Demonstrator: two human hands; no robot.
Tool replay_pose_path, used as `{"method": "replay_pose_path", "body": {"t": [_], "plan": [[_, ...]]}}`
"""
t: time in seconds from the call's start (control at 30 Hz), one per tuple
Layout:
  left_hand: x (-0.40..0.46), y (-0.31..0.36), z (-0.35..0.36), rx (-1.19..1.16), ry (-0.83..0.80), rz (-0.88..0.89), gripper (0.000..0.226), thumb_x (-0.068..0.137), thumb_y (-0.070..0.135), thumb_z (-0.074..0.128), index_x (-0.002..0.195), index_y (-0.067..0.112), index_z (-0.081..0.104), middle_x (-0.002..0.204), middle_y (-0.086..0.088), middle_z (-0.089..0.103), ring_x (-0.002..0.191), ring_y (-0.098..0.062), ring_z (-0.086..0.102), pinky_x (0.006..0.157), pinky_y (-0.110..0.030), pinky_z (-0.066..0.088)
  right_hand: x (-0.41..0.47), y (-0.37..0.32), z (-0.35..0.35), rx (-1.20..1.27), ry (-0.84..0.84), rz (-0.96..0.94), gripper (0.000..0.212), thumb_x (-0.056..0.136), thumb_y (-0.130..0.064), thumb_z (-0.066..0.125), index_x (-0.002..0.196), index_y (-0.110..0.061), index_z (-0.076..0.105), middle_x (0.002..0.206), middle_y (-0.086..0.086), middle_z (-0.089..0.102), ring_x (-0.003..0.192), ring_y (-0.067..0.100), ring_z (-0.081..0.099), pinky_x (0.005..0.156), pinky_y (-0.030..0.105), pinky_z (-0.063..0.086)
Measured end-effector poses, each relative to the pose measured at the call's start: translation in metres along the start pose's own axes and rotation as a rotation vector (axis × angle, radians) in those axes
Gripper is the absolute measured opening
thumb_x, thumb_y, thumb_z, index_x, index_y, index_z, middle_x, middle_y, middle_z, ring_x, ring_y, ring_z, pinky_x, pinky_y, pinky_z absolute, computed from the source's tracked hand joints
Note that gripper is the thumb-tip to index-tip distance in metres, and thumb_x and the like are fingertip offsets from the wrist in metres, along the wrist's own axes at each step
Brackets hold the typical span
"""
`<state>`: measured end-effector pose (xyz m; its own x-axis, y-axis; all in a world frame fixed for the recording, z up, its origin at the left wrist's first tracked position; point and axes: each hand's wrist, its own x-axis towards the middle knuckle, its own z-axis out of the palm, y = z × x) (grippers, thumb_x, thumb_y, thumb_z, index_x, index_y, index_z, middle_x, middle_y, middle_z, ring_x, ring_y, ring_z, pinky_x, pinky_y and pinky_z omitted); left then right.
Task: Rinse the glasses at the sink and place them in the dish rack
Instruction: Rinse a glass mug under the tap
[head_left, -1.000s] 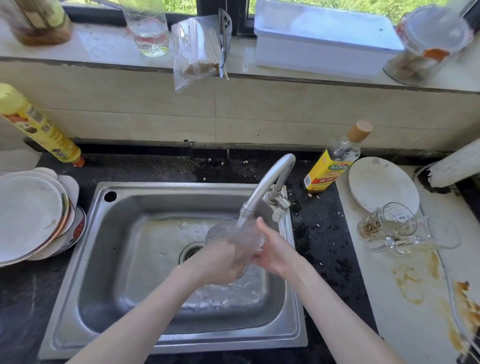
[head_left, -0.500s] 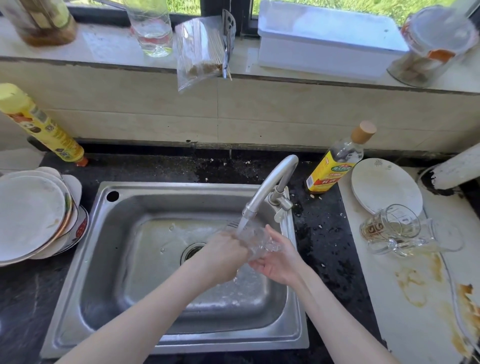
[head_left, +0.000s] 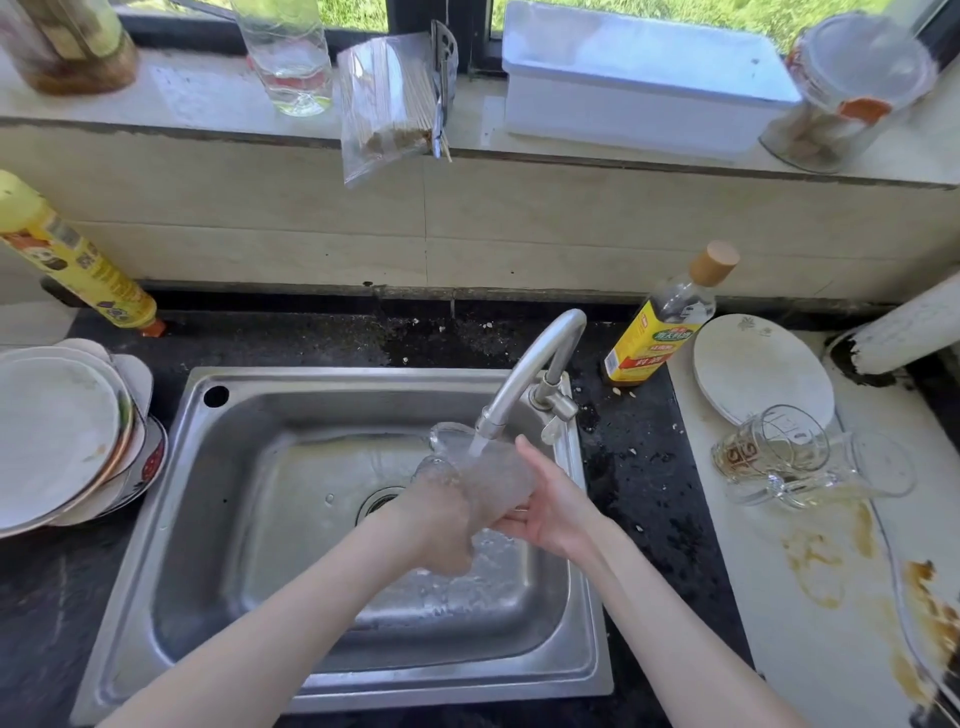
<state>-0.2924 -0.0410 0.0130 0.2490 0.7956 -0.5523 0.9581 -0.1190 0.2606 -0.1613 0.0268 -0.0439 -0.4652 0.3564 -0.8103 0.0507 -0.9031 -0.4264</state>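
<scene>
2 hands meet under the tap over the right half of the sink, with 1 clear glass between them. The left hand wraps the glass from the near-left side, fingers curled round its wall. The right hand cups it from the right, palm turned up, fingers lying under and against the base end and thumb raised along the side. The glass lies tilted, its long axis running from the right hand up and away toward the far left, the mouth ending just below the spout of the tap. Running water strikes it there, so its outline blurs and I cannot tell which end is fuller.

Judging by this, rinsing is underway. No dish rack shows in view, so which way the glass must travel cannot be told.

On the pale surface to the right, 2 more glasses lie on their sides, touching, just in front of a white plate. The right hand is nearer to them. Stacked plates sit at the left edge.
</scene>
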Motion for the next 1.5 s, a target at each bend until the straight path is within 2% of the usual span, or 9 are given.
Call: {"method": "replay_pose_path", "body": {"t": [0.27, 0.5, 0.57, 0.7, 0.83, 1.0, 1.17, 1.37, 1.5], "plan": [[0.005, -0.012, 0.008, -0.786, 0.509, -0.079, 0.013, 0.085, 0.022, 0.063, 0.092, 0.015, 0.072, 0.086, 0.004, 0.071, 0.075, -0.005, 0.064, 0.069, -0.016, 0.049, -0.004, 0.004, -0.001, 0.267, -0.228, -0.097, 0.053, 0.091, -0.033, 0.050, 0.132, 0.000, 0.045, 0.111, 0.019, 0.066, 0.092, 0.028, 0.067, 0.076, 0.034, 0.056], [0.004, -0.005, 0.000, 0.063, 0.030, 0.084, 0.030, 0.086, 0.019, 0.048, 0.110, 0.006, 0.058, 0.114, -0.014, 0.059, 0.112, -0.031, 0.051, 0.089, -0.038, 0.045, 0.006, 0.013, -0.001, 0.158, -0.039, 0.028, 0.062, 0.070, -0.052, 0.064, 0.116, -0.011, 0.059, 0.088, 0.013, 0.067, 0.074, 0.025, 0.064, 0.062, 0.033, 0.054], [0.007, -0.004, 0.000, 0.075, 0.048, 0.086, 0.031, 0.087, 0.011, 0.046, 0.116, 0.003, 0.055, 0.111, -0.015, 0.059, 0.112, -0.032, 0.051, 0.086, -0.038, 0.043, 0.006, 0.014, -0.002, 0.131, -0.013, 0.043, 0.065, 0.072, -0.055, 0.062, 0.120, -0.012, 0.056, 0.087, 0.013, 0.068, 0.071, 0.024, 0.067, 0.059, 0.031, 0.057], [0.008, -0.012, 0.004, -0.184, 0.297, 0.078, 0.018, 0.088, 0.021, 0.053, 0.097, 0.013, 0.067, 0.087, -0.006, 0.067, 0.084, -0.026, 0.062, 0.071, -0.031, 0.047, 0.002, 0.011, -0.006, 0.189, -0.094, -0.054, 0.061, 0.087, -0.055, 0.049, 0.131, -0.013, 0.052, 0.121, 0.016, 0.063, 0.108, 0.029, 0.060, 0.100, 0.039, 0.044], [0.008, -0.005, 0.008, -0.711, 0.550, -0.016, 0.017, 0.081, 0.033, 0.062, 0.083, 0.016, 0.064, 0.079, 0.003, 0.065, 0.076, -0.014, 0.062, 0.073, -0.033, 0.051, -0.002, 0.008, -0.008, 0.251, -0.188, -0.162, 0.050, 0.091, -0.043, 0.045, 0.115, -0.003, 0.060, 0.102, 0.016, 0.068, 0.090, 0.027, 0.066, 0.085, 0.036, 0.047], [0.006, -0.012, 0.013, -0.133, 0.149, 0.131, 0.065, 0.074, 0.057, 0.017, 0.125, 0.029, 0.047, 0.123, -0.002, 0.058, 0.108, -0.026, 0.055, 0.089, -0.034, 0.045, -0.002, 0.003, -0.008, 0.034, -0.113, -0.140, 0.044, 0.085, -0.051, 0.050, 0.093, -0.013, 0.073, 0.089, 0.008, 0.070, 0.076, 0.022, 0.067, 0.058, 0.032, 0.054], [0.007, -0.010, 0.007, -0.144, 0.131, 0.202, 0.042, 0.082, 0.041, 0.024, 0.114, 0.022, 0.043, 0.126, -0.002, 0.049, 0.112, -0.027, 0.044, 0.097, -0.043, 0.035, -0.002, 0.000, -0.004, -0.126, -0.082, -0.089, 0.043, 0.094, -0.050, 0.043, 0.095, -0.016, 0.070, 0.081, 0.003, 0.072, 0.070, 0.017, 0.069, 0.049, 0.027, 0.055], [0.003, -0.011, 0.008, -1.269, 0.202, 0.004, 0.018, 0.072, 0.015, 0.063, 0.088, 0.013, 0.072, 0.085, 0.006, 0.072, 0.081, -0.007, 0.064, 0.075, -0.025, 0.050, -0.012, 0.005, -0.004, 0.145, -0.234, -0.069, 0.063, 0.084, -0.037, 0.065, 0.133, -0.003, 0.044, 0.111, 0.018, 0.061, 0.083, 0.029, 0.061, 0.073, 0.043, 0.054], [0.001, -0.011, 0.002, -1.268, 0.265, 0.004, 0.017, 0.091, 0.025, 0.057, 0.100, 0.018, 0.070, 0.098, 0.009, 0.071, 0.092, -0.001, 0.064, 0.077, -0.011, 0.046, -0.013, 0.004, -0.006, 0.147, -0.251, -0.149, 0.052, 0.091, -0.037, 0.052, 0.124, 0.003, 0.051, 0.116, 0.020, 0.063, 0.103, 0.035, 0.062, 0.086, 0.046, 0.052]]}}
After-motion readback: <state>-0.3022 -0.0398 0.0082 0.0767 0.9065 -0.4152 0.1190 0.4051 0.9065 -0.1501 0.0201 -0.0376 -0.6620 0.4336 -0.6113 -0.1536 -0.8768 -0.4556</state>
